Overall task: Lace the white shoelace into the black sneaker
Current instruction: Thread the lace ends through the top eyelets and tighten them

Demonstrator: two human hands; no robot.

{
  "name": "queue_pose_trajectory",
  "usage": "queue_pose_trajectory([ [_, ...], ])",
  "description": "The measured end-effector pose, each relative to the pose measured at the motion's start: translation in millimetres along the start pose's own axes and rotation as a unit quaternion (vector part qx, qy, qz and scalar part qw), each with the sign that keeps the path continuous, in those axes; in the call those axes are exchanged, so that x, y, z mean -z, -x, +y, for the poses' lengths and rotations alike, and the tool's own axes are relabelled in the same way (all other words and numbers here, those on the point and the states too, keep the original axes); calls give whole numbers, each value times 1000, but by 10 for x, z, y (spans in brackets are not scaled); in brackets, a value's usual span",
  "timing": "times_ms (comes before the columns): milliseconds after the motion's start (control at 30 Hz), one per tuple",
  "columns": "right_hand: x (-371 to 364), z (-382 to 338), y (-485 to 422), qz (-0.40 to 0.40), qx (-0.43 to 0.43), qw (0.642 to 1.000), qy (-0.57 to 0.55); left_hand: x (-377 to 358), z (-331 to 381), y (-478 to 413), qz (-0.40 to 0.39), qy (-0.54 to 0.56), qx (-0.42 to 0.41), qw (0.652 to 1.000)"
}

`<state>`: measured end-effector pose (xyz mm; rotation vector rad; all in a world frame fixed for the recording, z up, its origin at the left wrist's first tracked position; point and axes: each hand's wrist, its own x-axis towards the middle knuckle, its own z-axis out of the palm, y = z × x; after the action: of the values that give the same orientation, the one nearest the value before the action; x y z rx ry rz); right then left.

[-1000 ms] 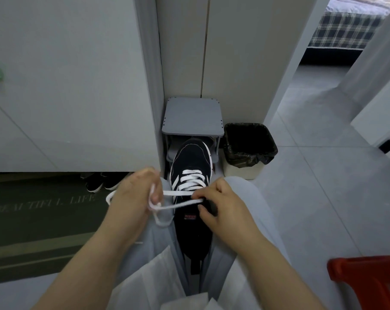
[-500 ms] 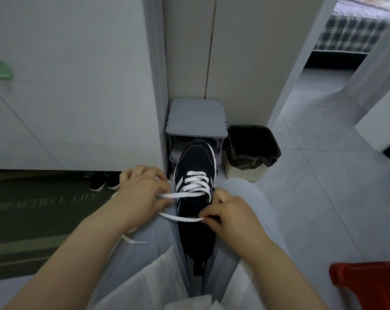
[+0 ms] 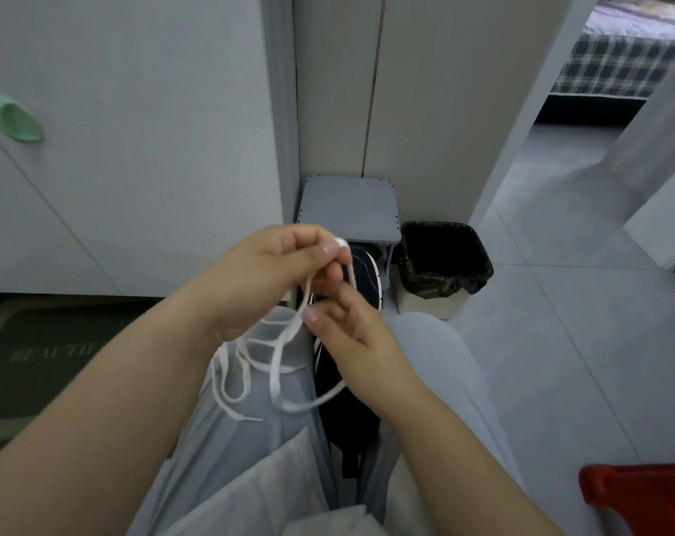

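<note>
The black sneaker [image 3: 364,270] lies between my knees, toe pointing away, mostly hidden behind my hands. My left hand [image 3: 274,272] is raised above it and pinches the white shoelace [image 3: 276,371] near its top. Loose loops of the lace hang from that hand over my left thigh, with one tip lying on the trouser leg. My right hand [image 3: 347,326] sits just below and right of the left, fingers curled on a strand of the lace that runs under it toward the shoe.
A small grey stool [image 3: 349,208] stands against the wall beyond the shoe. Right of it is a bin with a black liner [image 3: 444,261]. A dark doormat [image 3: 38,350] lies at left, a red plastic thing [image 3: 637,497] at lower right. Grey tiled floor spreads right.
Both hands rose from the sneaker's eyelets. The left hand lifted the lace high, so loose loops now dangle over my left thigh; the right hand followed up toward it.
</note>
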<state>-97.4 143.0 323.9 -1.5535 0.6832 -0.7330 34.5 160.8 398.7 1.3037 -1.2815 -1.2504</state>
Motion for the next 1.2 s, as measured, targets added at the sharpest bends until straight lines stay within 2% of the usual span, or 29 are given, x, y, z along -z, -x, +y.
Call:
queue_pose_trajectory([
  [100,93,20,30,7,8,999,32,74,-32,-10,21,143,-4,990],
  [200,54,11,18,0,8,1000,-7,38,-74,-12,32,232,-13,972],
  [333,-97,-20,-61,-15,22,1000,-3,-39,-77,-20,27,272,-28,961],
  [400,-59,-51,-62,6,27,1000,13,7,-47,-20,59,256,-32,964],
  [600,397,-28,34,85,19,996,-16,403,-169,-51,218,106,2,970],
  [667,546,12,100,101,14,995,-14,523,-256,-41,256,-19,10,966],
  [767,731,34,216,105,5,994,7,687,-394,-14,293,-210,9,933],
  [867,848,69,291,88,-21,996,24,808,-536,-16,271,-331,35,903],
  [1000,898,94,334,132,-45,990,10,894,-750,-63,262,-467,63,842],
  [1067,885,48,332,135,-33,990,33,854,-825,-81,264,-538,47,799],
  [1100,860,27,318,119,-24,991,59,789,-838,-88,262,-552,14,792],
  [1167,770,-3,251,72,-5,989,132,513,-772,-83,221,-529,-96,814],
  [1200,712,-3,199,49,2,984,173,307,-660,-62,170,-488,-139,845],
])
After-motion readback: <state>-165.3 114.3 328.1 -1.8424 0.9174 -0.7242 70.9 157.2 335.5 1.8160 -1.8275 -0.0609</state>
